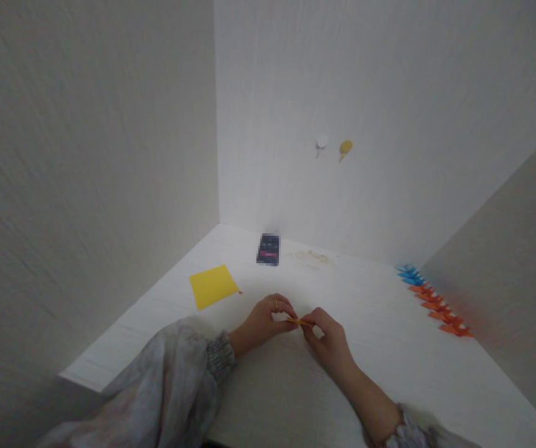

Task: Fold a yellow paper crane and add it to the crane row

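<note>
Between my two hands is a small, narrow piece of folded yellow-orange paper [299, 322], held just above the white table. My left hand [268, 318], with a ring on one finger, pinches its left end between thumb and fingers. The right end is pinched by my right hand [328, 339], its fingertips close to those of the left. Much of the folded paper is covered by the fingers, so its exact shape cannot be made out. A flat yellow paper sheet [214, 286] lies on the table, left of my left hand.
Along the right wall stands a row of folded paper figures, blue ones [409, 274] at the back and orange ones [440, 309] nearer. A dark, blurred rectangular object [268, 250] lies near the back wall. White [322, 142] and yellow [346, 147] hooks are on that wall.
</note>
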{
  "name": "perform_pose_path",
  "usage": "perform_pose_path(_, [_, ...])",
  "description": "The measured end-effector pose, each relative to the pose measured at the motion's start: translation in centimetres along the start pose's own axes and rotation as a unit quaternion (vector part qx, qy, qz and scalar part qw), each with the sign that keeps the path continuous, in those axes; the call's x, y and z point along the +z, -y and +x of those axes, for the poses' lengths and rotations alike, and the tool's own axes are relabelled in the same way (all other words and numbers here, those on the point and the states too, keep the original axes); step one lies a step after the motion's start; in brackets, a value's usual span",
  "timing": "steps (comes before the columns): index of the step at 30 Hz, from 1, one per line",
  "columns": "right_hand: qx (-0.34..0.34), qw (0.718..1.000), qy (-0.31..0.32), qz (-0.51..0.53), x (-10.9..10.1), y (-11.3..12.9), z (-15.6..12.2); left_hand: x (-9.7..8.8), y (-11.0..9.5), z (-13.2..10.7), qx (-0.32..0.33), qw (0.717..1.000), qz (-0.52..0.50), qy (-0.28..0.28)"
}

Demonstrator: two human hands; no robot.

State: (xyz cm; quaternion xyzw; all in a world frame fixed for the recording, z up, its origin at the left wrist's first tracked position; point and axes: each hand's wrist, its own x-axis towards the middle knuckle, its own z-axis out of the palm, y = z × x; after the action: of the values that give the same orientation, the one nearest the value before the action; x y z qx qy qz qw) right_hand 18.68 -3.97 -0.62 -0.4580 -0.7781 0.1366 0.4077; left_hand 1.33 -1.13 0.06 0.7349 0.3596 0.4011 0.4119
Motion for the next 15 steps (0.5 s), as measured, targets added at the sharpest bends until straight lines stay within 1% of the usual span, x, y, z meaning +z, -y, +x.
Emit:
perform_pose_path(1, [-0.033,0.999,0.002,-0.027,-0.2,-0.1,0.0,-0.2,-0.1,0.0,0.027,0.999,0.027,-0.008])
perform_pose_path(3, [-0.089,0.993,0.005,-0.078,-0.3,-0.3,0.0,-0.4,0.0,-0.1,0.059,0.997,0.053,0.01])
perform_pose_path(5, [-0.134,0.984,-0.001,-0.12,-0.3,-0.6,0.0,-0.5,0.1,-0.2,0.077,0.993,0.077,0.047])
perform_pose_path(8, [-0.193,0.968,0.005,-0.162,-0.3,-0.7,0.1,-0.8,0.3,-0.3,0.106,0.978,0.153,0.099])
perform_pose_path(11, [-0.211,0.96,0.064,-0.174,-0.3,-0.4,0.3,-1.3,0.2,-0.3,0.128,0.954,0.228,0.146])
perform_pose_path(13, [-0.199,0.957,0.119,-0.176,-0.3,0.0,0.4,-1.7,0.1,-0.4,0.142,0.94,0.262,0.169])
perform_pose_path(15, [-0.181,0.954,0.159,-0.176,-0.3,0.4,0.3,-2.0,0.1,-0.4,0.158,0.927,0.284,0.187])
